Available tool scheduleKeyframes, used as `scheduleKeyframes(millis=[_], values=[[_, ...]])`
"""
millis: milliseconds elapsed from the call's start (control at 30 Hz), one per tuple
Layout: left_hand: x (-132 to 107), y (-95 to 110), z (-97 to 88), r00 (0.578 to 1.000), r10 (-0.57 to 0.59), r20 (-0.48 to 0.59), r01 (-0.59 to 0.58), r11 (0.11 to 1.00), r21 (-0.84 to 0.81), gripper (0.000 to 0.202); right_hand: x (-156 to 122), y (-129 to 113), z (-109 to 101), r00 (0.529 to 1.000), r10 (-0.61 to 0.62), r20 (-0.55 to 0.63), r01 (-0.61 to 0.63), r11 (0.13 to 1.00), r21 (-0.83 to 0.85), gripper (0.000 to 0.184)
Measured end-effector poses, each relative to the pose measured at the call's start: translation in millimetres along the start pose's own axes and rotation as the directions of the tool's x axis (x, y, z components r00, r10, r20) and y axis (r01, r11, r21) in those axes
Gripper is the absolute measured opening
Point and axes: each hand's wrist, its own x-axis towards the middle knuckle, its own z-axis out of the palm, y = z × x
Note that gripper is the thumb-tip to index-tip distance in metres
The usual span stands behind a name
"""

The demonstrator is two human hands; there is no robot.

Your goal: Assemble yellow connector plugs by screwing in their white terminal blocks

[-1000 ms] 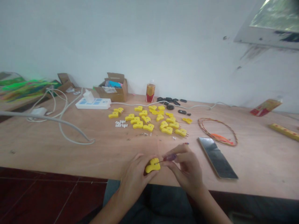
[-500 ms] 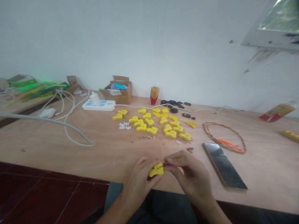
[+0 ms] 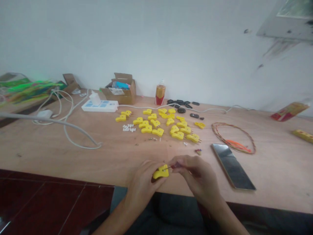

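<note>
My left hand: curled closed, palm turned inward, at left of the grip. My right hand: pinched closed at right, fingertips reaching toward the left hand, the two hands close together.

Yellow plastic connector, held tilted

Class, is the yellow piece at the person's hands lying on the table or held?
Held: the left hand grips the yellow piece from below, with the right hand close against its end.
</note>
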Motion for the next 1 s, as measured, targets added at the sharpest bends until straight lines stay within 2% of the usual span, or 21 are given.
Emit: scheduleKeyframes(millis=[67, 133, 233, 300, 367, 433, 567, 667, 800, 900, 1000], values=[[-1.4, 0.1, 2.9, 1.0, -0.004, -0.022, 0.005, 1.0, 0.024, 0.035, -7.0, -3.5, 8.4, 0.996, -0.022, -0.082, 0.014, 0.994, -0.105, 0.016], [-1.1, -0.2, 2.9, 0.999, -0.021, -0.025, 0.021, 1.0, 0.023, 0.034, -6.3, -1.9, 10.1, 0.996, -0.007, -0.084, -0.006, 0.989, -0.148, 0.019], [2.4, -1.1, -2.8, 0.998, -0.055, 0.019, 0.056, 0.998, -0.03, 0.038, 9.6, 8.2, 0.3, 0.996, 0.052, 0.077, -0.047, 0.996, -0.07, 0.018], [4.9, -1.2, -7.2, 0.996, -0.072, 0.054, 0.075, 0.995, -0.064, 0.041, 21.8, 15.0, -7.6, 0.983, 0.018, 0.181, -0.025, 0.999, 0.038, 0.012], [5.5, -0.5, -8.8, 0.996, -0.072, 0.056, 0.076, 0.995, -0.07, 0.043, 27.1, 17.4, -9.9, 0.977, -0.032, 0.211, 0.008, 0.993, 0.116, 0.008], [3.8, 0.4, -5.9, 0.998, -0.055, 0.017, 0.055, 0.997, -0.047, 0.042, 22.3, 14.0, -4.5, 0.988, -0.037, 0.149, 0.021, 0.994, 0.108, 0.011], [-3.4, 1.8, 6.5, 0.993, -0.018, -0.115, 0.021, 1.0, 0.023, 0.043, -2.8, -1.9, 19.3, 0.996, 0.003, -0.09, -0.011, 0.996, -0.094, 0.031], [-7.1, 1.9, 11.4, 0.992, -0.006, -0.126, 0.013, 0.998, 0.053, 0.043, -12.1, -6.2, 32.2, 0.993, -0.022, -0.116, 0.004, 0.989, -0.148, 0.038], [-6.9, 1.0, 9.0, 0.993, 0.03, -0.112, -0.02, 0.996, 0.089, 0.047, -10.4, 3.0, 29.0, 0.982, 0.086, -0.166, -0.108, 0.986, -0.125, 0.027], [-3.8, 0.0, 5.2, 0.991, 0.09, -0.098, -0.08, 0.992, 0.1, 0.047, -11.7, 7.7, 16.5, 0.992, 0.091, -0.093, -0.098, 0.993, -0.071, 0.022], [1.4, -2.6, 1.6, 0.99, 0.124, -0.074, -0.117, 0.989, 0.094, 0.039, -8.5, 4.0, 1.6, 0.993, 0.03, 0.118, -0.028, 0.999, -0.021, 0.027]])
